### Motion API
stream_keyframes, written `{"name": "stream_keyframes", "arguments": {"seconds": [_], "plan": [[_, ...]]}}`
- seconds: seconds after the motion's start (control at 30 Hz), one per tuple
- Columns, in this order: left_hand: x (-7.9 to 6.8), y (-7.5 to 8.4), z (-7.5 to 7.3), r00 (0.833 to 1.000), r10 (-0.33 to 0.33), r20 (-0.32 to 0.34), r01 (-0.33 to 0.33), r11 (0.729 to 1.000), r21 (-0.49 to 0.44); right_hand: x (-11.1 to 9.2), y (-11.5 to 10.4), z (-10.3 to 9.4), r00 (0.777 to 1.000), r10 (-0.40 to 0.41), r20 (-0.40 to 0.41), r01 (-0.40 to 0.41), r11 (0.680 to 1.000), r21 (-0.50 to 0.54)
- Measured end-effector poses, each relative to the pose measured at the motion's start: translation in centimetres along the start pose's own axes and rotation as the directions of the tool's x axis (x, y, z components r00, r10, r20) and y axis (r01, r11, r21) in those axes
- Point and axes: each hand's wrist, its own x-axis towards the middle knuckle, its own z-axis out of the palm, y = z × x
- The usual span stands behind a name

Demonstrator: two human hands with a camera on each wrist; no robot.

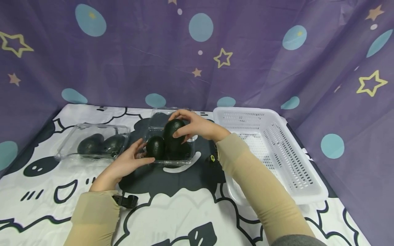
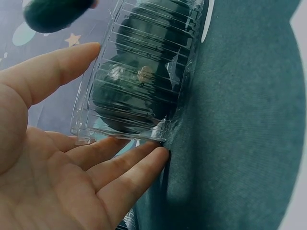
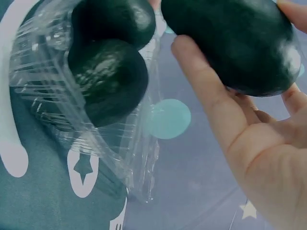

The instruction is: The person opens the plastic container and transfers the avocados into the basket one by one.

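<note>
Clear box (image 1: pixel 172 162) holding two avocados (image 1: pixel 155 147), right hand (image 1: pixel 197 126) gripping another avocado (image 1: pixel 173 129), left hand (image 1: pixel 127 164) spread beside box

Head view looks down — close wrist views share the box (image 3: pixel 50 76).

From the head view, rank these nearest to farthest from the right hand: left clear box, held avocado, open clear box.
1. Held avocado: in the right hand, against its fingers.
2. Open clear box: just below that hand, in the middle of the table.
3. Left clear box: farthest, out on the person's left.
</note>
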Motion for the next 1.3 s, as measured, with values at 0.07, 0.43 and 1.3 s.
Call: {"name": "stream_keyframes", "arguments": {"seconds": [0.07, 0.43, 1.3], "plan": [[0.0, 0.0, 0.0, 1.0, 0.0, -0.001, 0.0, 1.0, 0.003, 0.0, -0.1, -0.3, 1.0, -0.008, -0.018, 0.009, 0.999, 0.046], [0.0, -0.1, -0.3, 1.0, 0.005, -0.003, -0.005, 1.0, -0.005, -0.9, -0.9, -2.0, 1.0, -0.03, 0.007, 0.028, 0.981, 0.19], [-0.2, 0.0, 0.0, 1.0, 0.001, 0.003, -0.001, 1.0, 0.015, -3.6, -0.6, -6.1, 0.984, -0.086, -0.154, 0.141, 0.906, 0.399]]}}
